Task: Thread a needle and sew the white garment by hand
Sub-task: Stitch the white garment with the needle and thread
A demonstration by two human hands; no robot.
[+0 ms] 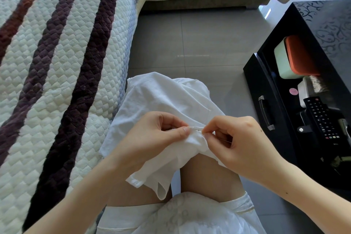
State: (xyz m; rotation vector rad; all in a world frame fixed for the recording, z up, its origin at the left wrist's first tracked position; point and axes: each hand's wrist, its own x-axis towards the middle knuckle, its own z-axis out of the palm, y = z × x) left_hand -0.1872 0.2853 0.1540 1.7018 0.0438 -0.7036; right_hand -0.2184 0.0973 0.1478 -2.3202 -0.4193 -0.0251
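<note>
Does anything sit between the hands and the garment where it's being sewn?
Nothing visible does. The left hand pinches a fold of the garment, and the right hand pinches the needle right at that fold.

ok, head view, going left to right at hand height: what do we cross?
Striped sofa cover → left hand, pinching the white garment → needle → right hand, pinching the needle → drawer handle → remote control.
</note>
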